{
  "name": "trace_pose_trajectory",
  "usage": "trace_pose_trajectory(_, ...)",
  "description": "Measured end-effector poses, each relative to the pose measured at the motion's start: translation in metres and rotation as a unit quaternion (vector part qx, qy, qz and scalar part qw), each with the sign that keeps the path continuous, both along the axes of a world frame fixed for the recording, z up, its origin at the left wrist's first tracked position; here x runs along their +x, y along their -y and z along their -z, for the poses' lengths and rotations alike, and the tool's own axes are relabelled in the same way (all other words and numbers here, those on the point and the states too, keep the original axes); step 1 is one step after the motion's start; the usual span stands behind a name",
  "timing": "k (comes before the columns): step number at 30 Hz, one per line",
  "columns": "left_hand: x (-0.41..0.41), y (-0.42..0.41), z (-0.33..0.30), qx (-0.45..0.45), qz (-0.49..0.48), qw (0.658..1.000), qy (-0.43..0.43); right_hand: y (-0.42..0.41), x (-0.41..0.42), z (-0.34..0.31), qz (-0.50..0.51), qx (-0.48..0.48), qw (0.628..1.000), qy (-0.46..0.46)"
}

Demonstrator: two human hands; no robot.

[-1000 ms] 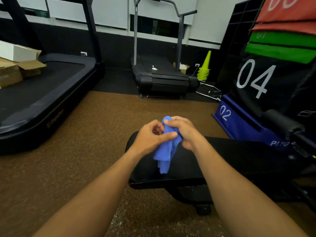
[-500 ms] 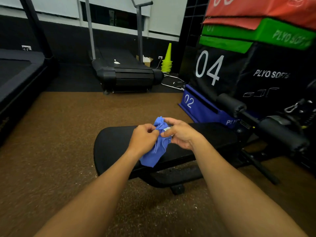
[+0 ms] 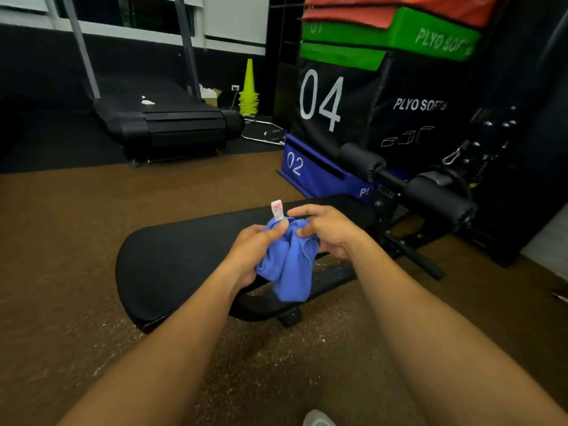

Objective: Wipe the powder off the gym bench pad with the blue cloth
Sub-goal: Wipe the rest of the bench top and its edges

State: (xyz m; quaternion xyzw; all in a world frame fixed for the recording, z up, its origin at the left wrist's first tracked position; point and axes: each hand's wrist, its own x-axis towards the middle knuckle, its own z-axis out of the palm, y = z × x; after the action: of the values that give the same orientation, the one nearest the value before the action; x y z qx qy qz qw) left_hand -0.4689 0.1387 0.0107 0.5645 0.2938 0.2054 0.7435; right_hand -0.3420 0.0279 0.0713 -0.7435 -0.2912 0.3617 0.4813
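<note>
The blue cloth (image 3: 289, 259) hangs bunched between both hands, a small white tag sticking up from its top. My left hand (image 3: 249, 250) pinches its upper left part and my right hand (image 3: 325, 232) grips its right side. Both hold it in the air just above the black gym bench pad (image 3: 172, 256), which lies low across the middle of the view. I cannot make out powder on the dark pad from here.
Brown rubber floor (image 3: 76, 272) surrounds the bench, with pale specks below the pad. Black foam rollers (image 3: 436, 195) of the bench frame sit at right. Stacked plyo boxes (image 3: 353, 103) stand behind. A treadmill (image 3: 172, 121) and yellow cones (image 3: 249, 93) are at the back.
The view has swung right, so the bench pad now lies more to the left. Both hands have reworked the cloth, and its white tag now sticks up.
</note>
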Motion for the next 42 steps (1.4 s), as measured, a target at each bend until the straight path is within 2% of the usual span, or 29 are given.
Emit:
trace_pose_trajectory(3,0.011,0.012,0.009,0.092,-0.015,0.994,-0.051,0.026,0.01,-0.005,0.023,-0.029,0.996,0.081)
trace_pose_trajectory(8,0.028,0.028,0.023,0.112,-0.005,0.989,-0.092,0.074,0.034,-0.02,0.076,-0.088,0.969,0.218)
trace_pose_trajectory(11,0.04,0.045,0.025,0.223,0.048,0.962,-0.147,0.096,0.044,-0.028,0.091,-0.085,0.957,0.263)
trace_pose_trajectory(13,0.053,0.061,0.019,0.263,0.087,0.955,-0.103,0.105,0.05,-0.033,0.073,-0.081,0.955,0.276)
trace_pose_trajectory(16,0.081,0.084,-0.006,0.246,0.198,0.948,0.046,0.107,0.065,-0.037,0.013,-0.08,0.958,0.274)
trace_pose_trajectory(18,0.105,0.088,-0.015,0.182,0.267,0.942,0.086,0.104,0.078,-0.038,-0.012,-0.082,0.955,0.284)
trace_pose_trajectory(22,0.145,0.087,-0.021,0.148,0.292,0.942,0.071,0.113,0.113,-0.039,0.015,-0.034,0.974,0.223)
trace_pose_trajectory(25,0.172,0.09,-0.021,0.154,0.296,0.941,0.055,0.127,0.143,-0.033,0.016,-0.052,0.982,0.179)
trace_pose_trajectory(27,0.193,0.093,-0.016,0.163,0.298,0.94,0.028,0.132,0.16,-0.025,0.015,-0.094,0.977,0.189)
trace_pose_trajectory(30,0.225,0.098,-0.006,0.139,0.288,0.947,0.016,0.139,0.183,-0.017,0.018,-0.2,0.946,0.256)
trace_pose_trajectory(33,0.253,0.102,-0.001,0.123,0.281,0.951,0.029,0.145,0.204,-0.006,0.041,-0.252,0.935,0.246)
trace_pose_trajectory(38,0.289,0.098,0.002,0.125,0.256,0.956,0.065,0.156,0.242,0.014,0.078,-0.273,0.921,0.266)
trace_pose_trajectory(42,0.318,0.081,0.005,0.137,0.236,0.959,0.081,0.178,0.276,0.023,0.142,-0.234,0.935,0.226)
